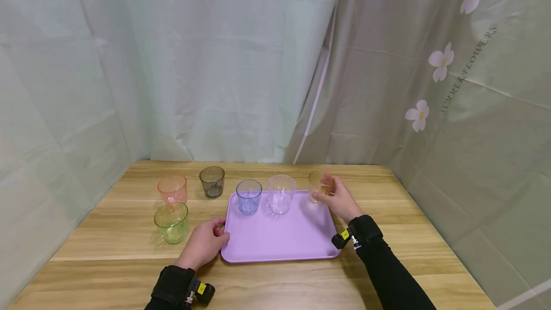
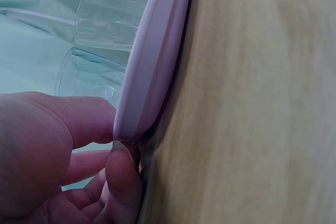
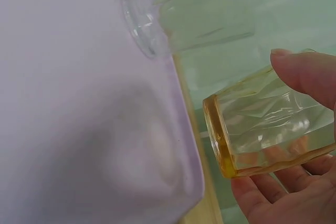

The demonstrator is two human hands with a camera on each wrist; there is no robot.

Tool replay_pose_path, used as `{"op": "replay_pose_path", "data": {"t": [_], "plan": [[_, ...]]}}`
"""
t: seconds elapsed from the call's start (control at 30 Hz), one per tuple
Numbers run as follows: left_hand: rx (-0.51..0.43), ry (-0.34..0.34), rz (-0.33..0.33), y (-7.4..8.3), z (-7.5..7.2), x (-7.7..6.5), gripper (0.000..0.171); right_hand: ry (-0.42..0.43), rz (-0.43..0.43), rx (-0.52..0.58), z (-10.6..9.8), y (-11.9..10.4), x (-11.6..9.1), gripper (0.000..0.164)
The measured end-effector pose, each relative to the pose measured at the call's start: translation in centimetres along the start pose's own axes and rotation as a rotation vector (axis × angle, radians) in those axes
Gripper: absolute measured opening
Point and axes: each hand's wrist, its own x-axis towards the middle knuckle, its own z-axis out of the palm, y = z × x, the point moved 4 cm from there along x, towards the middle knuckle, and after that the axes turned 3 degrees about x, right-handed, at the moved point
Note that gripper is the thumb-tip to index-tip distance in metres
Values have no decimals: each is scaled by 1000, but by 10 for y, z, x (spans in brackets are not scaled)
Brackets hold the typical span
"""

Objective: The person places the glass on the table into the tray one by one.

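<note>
My right hand (image 1: 342,202) grips a pale yellow glass (image 1: 316,188) by its sides, over the back right corner of the purple tray (image 1: 280,243). In the right wrist view the amber base of this glass (image 3: 220,140) appears apart from the tray surface, thumb on one side and fingers on the other. At the tray's left edge, my left hand (image 1: 204,243) pinches the rim (image 2: 142,77) between thumb and fingertip. A blue glass (image 1: 248,201) and a clear glass (image 1: 281,201) stand upright side by side along the tray's back.
Left of the tray on the wooden table (image 1: 116,238) stand a green glass (image 1: 172,228), an orange-pink glass (image 1: 173,191) just behind it, and a dark grey glass (image 1: 212,184) farther back. Pale curtains (image 1: 241,85) hang behind and along both sides of the table.
</note>
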Motion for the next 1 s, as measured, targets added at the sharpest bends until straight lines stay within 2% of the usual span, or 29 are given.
{"op": "replay_pose_path", "data": {"t": [0.53, 1.0], "plan": [[3, -3, 11, 2, -1, -1, 51, -26, 4, 22, 11, 9, -1, 83], [-4, -5, 10, 2, -1, -1, 51, -31, 3, -23, 16, 13, -1, 85]]}}
